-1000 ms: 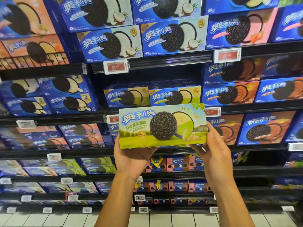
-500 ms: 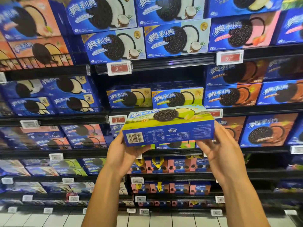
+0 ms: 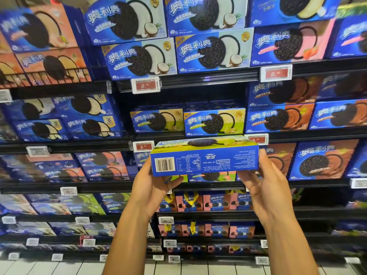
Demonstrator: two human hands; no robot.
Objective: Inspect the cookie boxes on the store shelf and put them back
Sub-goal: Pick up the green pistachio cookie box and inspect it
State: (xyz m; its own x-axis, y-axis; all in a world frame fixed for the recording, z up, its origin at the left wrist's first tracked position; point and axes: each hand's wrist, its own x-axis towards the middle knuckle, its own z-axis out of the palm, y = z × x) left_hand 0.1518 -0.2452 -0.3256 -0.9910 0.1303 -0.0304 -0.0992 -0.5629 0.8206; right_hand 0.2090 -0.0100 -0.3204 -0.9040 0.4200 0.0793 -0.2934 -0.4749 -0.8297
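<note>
Cookie box, green on its front face, is held up flat before the store shelf, its blue side panel with a barcode turned toward the camera. Left hand grips the box's end at 9 o'clock, thumb curled under the lower edge; right hand clasps the end at 3 o'clock, fingers behind it. A red price tag hangs at 11 o'clock from the box, above similar blue boxes at 12 o'clock.

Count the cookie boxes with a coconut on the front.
4, all on the top shelf: lower left box, lower right box, upper left box, upper right box. More may sit hidden behind.
</note>
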